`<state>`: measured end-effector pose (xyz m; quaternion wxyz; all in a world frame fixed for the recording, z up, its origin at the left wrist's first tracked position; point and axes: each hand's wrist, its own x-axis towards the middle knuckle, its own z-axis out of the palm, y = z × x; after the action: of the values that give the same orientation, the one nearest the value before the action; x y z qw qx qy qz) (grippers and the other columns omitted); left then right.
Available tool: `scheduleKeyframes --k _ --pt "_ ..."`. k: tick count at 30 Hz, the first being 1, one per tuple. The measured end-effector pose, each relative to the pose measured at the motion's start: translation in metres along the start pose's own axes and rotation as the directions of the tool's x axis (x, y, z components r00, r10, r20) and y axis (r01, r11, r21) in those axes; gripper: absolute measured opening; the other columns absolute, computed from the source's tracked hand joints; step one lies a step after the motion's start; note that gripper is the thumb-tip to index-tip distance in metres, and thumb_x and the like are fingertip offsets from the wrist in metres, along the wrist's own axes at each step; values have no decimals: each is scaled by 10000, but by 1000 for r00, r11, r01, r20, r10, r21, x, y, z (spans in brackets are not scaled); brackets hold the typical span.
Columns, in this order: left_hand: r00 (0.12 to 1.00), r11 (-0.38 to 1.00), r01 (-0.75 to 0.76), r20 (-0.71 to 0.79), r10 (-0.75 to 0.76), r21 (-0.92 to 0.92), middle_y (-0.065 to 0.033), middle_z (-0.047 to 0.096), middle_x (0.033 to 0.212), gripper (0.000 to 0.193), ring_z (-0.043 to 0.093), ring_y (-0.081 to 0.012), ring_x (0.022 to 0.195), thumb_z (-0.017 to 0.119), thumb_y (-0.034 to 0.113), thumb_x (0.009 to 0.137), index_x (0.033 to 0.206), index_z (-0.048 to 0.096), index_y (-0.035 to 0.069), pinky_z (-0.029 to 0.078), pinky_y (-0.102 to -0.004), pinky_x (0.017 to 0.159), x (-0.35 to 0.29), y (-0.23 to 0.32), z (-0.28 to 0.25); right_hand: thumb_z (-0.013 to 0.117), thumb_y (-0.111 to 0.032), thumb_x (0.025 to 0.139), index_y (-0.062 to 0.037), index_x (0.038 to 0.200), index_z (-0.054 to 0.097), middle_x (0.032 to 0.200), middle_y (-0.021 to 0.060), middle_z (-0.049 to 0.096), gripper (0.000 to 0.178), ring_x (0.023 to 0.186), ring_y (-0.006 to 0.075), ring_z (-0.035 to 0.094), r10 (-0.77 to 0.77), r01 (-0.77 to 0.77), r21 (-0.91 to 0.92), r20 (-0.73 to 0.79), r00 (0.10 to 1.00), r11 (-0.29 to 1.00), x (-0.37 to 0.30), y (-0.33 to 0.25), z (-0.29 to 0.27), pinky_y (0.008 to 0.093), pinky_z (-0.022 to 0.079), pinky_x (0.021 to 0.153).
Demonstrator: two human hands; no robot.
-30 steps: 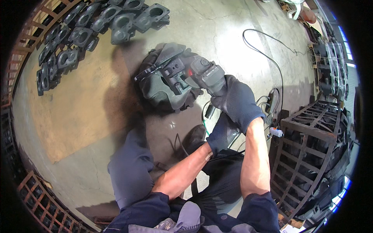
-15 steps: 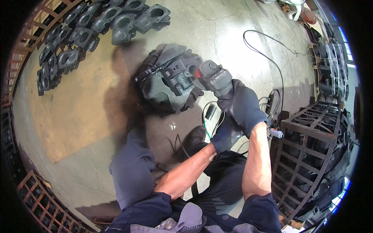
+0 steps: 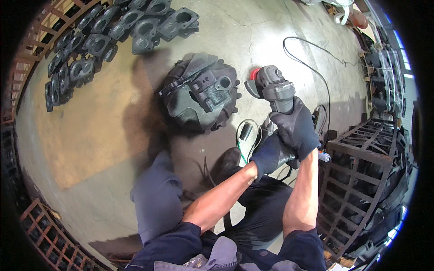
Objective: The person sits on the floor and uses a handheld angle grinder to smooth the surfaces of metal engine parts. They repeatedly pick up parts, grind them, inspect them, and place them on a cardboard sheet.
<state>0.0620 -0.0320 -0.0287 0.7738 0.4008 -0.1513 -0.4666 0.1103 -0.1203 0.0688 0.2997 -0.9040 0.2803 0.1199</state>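
My right hand (image 3: 298, 124) and left hand (image 3: 273, 156), both in dark gloves, are closed on a grey angle grinder (image 3: 278, 92). The right grips its body behind the head; the left is lower, at the rear, its fingers partly hidden. The grinder's red disc (image 3: 254, 73) and dark guard face left, toward a large round dark metal casting (image 3: 178, 108) on the floor. A visible gap separates disc and casting. On top of the casting is a raised block with a round hole at its right end.
Several dark flanged castings (image 3: 144, 34) stand in rows at the upper left, beside a brown sheet (image 3: 90, 135) on the floor. A black cable (image 3: 325, 81) curves at the right. A metal cage (image 3: 348, 180) stands at the right, with a small cylindrical can (image 3: 324, 156) beside it.
Both hands and the grinder have moved right, away from the casting. The disc, near the casting's block before, is now apart from it. The casting has stayed in place.
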Motion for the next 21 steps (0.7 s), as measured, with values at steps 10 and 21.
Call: scheduleKeyframes --k 10,21 --pt "978 894 208 -75 -194 397 -143 649 1234 547 633 -222 1116 786 120 841 1278 486 -15 512 -349 962 -10 33 15 771 -332 733 92 1097 604 882 152 680 583 769 228 645 -232 241 45 -142 962 970 -11 35 0 357 543 728" --pt "987 276 160 -156 -38 948 -275 711 939 657 708 -433 910 756 520 801 1063 602 -63 562 -460 822 2 90 7 694 -264 926 15 1031 705 924 112 727 298 793 211 717 -78 230 723 -238 968 651 13 61 -14 300 581 706"
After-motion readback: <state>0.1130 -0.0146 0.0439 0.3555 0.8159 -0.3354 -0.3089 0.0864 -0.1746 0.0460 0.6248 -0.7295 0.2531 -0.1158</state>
